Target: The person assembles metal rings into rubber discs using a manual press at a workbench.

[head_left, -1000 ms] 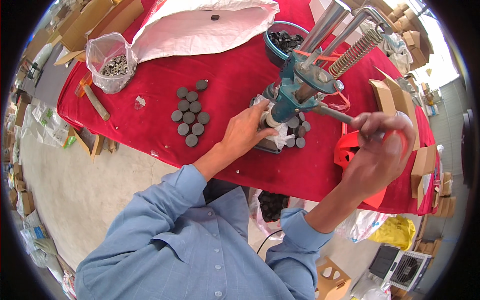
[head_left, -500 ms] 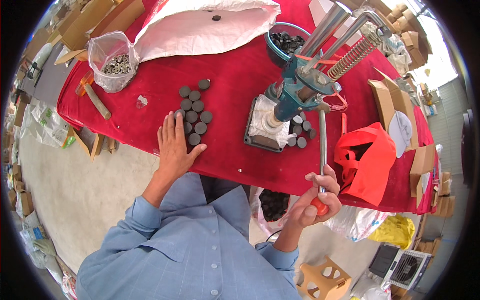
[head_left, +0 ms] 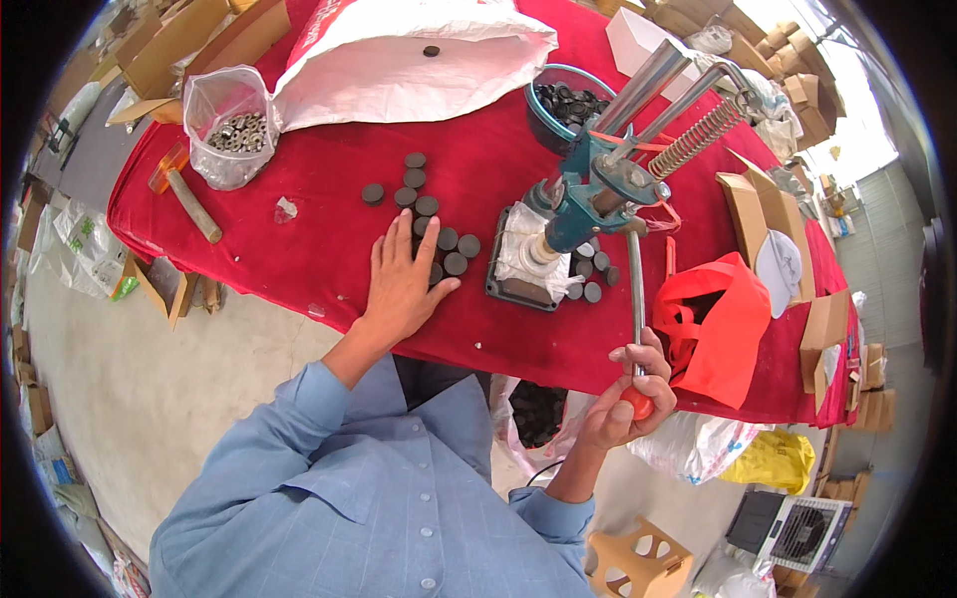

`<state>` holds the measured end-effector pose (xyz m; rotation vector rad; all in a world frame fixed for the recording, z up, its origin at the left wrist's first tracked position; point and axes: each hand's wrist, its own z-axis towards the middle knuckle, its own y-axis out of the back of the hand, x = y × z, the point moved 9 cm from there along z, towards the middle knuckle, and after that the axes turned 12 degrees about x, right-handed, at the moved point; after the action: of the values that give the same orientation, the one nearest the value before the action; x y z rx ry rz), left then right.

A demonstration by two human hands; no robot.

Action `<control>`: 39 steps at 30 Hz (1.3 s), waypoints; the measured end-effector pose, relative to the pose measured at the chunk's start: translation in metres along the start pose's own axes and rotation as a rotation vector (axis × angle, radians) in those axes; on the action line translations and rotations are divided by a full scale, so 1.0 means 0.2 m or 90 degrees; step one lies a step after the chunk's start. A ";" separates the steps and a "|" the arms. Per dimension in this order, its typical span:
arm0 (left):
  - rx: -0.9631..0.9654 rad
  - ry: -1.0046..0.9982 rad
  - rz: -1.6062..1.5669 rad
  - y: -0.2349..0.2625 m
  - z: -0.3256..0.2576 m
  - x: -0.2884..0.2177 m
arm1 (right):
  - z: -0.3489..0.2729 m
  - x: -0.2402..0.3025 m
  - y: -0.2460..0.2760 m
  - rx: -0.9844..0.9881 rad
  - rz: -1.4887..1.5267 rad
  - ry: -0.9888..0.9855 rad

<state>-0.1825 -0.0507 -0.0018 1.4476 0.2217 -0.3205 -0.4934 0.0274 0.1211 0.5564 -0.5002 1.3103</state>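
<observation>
My left hand [head_left: 404,279] lies flat, fingers stretched out, over part of a cluster of round black discs [head_left: 456,263] on the red cloth. Some discs are hidden beneath its fingers, and one disc [head_left: 373,194] sits apart on the left. With my right hand [head_left: 631,397] I grip the red-knobbed lever [head_left: 638,299] of a green hand press [head_left: 578,221]. White wrapping [head_left: 522,242] covers the base of the press under its ram. More dark discs [head_left: 592,292] lie just right of that base.
A bag of small metal rings [head_left: 230,164] and a hammer [head_left: 192,202] are at left. Behind are a white sack [head_left: 399,95] and a bowl of black parts [head_left: 533,110]. A red bag [head_left: 726,344] lies right of the lever. A stool [head_left: 643,558] stands below the table.
My left hand has moved right, and the discs by it have shifted right with it, leaving one disc behind on the left. The right hand stays on the lever.
</observation>
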 end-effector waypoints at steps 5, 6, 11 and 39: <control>-0.091 -0.061 -0.153 0.08 -0.18 0.03 | 0.02 0.03 -0.01 -0.012 -0.004 -0.002; -0.088 -0.074 -0.200 0.08 -0.19 0.03 | 0.03 0.03 -0.01 -0.011 -0.004 -0.005; -0.135 -0.102 -0.195 0.11 -0.20 0.02 | 0.10 0.06 0.00 0.043 -0.032 0.060; -0.064 -0.152 -0.095 0.07 0.17 -0.29 | 0.11 0.05 -0.01 0.063 0.030 0.101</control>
<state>-0.2326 -0.0784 0.0349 1.2840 0.1500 -0.5913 -0.4893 0.0202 0.1448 0.5187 -0.3204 1.4174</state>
